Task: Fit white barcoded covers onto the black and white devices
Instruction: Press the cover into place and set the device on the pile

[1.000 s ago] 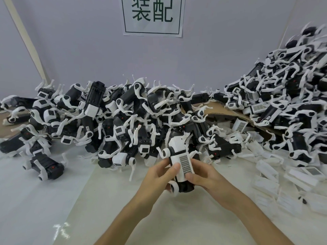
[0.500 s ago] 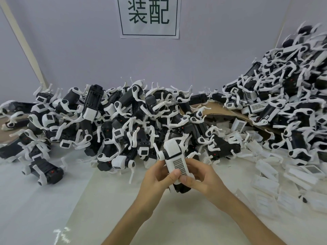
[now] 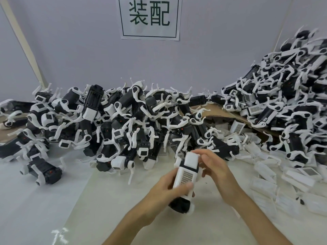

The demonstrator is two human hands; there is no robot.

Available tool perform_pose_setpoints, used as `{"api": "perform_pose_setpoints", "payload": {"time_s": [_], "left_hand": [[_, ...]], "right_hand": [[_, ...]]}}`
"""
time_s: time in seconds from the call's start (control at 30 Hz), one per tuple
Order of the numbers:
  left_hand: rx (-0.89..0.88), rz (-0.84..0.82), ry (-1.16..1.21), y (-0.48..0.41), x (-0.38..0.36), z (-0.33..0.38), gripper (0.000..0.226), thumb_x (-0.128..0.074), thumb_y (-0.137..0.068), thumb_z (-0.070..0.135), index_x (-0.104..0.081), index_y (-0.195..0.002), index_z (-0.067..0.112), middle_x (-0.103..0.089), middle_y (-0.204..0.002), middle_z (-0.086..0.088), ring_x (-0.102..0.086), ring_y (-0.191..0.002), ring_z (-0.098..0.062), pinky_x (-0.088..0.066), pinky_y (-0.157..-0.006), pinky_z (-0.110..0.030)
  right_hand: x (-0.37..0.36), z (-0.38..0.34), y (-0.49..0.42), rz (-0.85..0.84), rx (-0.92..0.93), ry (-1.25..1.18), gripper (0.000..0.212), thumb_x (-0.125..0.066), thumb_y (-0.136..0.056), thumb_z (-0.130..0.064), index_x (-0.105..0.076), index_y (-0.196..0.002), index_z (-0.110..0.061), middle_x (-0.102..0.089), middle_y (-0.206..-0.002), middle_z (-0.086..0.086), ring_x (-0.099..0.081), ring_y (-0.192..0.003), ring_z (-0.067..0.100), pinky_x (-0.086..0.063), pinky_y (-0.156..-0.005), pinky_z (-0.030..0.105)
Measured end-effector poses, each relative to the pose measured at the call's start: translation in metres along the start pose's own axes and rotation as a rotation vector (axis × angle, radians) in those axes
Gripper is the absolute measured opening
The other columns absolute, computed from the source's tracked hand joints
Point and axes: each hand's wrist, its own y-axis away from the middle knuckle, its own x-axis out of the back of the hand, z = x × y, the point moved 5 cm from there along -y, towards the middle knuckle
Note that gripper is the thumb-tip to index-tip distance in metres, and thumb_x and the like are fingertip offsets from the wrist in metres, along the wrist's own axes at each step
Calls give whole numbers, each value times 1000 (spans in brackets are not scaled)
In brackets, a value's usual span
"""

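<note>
Left hand (image 3: 160, 189) fingers wrapped round device (image 3: 185, 175), barcoded cover (image 3: 184, 176) facing up, held above table (image 3: 44, 200). Right hand (image 3: 215, 171) fingers pinch its top end.

One left hand (image 3: 164, 193), one right hand (image 3: 216, 171); between their fingers (image 3: 207, 156) one device (image 3: 192, 160), one barcoded cover (image 3: 184, 176); beyond the fingertips, heaped devices (image 3: 123, 121) and loose covers (image 3: 265, 167) past counting; one sign (image 3: 150, 16).

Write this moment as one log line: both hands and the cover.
left hand: grips device, thumb on cover | right hand: holds device top end | cover: on device, barcode facing camera
</note>
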Motion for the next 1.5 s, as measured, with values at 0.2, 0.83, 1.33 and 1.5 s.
{"api": "perform_pose_setpoints", "payload": {"time_s": [0.2, 0.83, 1.33, 1.5], "left_hand": [[28, -31, -97, -1, -1, -5, 45, -80, -78, 31, -66, -121, 23, -70, -98, 9, -67, -93, -9, -52, -79, -21], [-186, 356, -94, -1, 27, 4, 32, -64, -74, 53, -72, -79, 23, -72, -76, 4, -63, -72, -6, -44, -63, -13], [-227, 627, 226, 1, 58, 3, 45, -53, -91, 45, -69, -86, 3, -69, -80, -9, -62, -69, -14, -49, -66, -27], [-183, 585, 200, -1, 53, -1, 43, -54, -83, 47, -73, -108, 18, -74, -104, -7, -69, -90, -22, -55, -77, -37]], "right_hand": [[-6, -1, 3, -122, -52, 0, 36, -61, -88, -47, -73, -115, -28, -68, -109, 10, -65, -103, 26, -55, -88, 36], [-5, 4, 3, -154, -190, -154, 29, -63, -87, -32, -75, -109, -18, -68, -95, 9, -62, -76, 19, -54, -67, 28], [4, 13, -1, -67, -238, -376, 58, -61, -87, -37, -56, -119, 12, -68, -101, 20, -65, -78, 22, -57, -66, 31], [4, 15, -2, 5, -276, -530, 45, -68, -81, -31, -58, -110, 2, -71, -96, 18, -70, -75, 23, -62, -70, 34]]}}
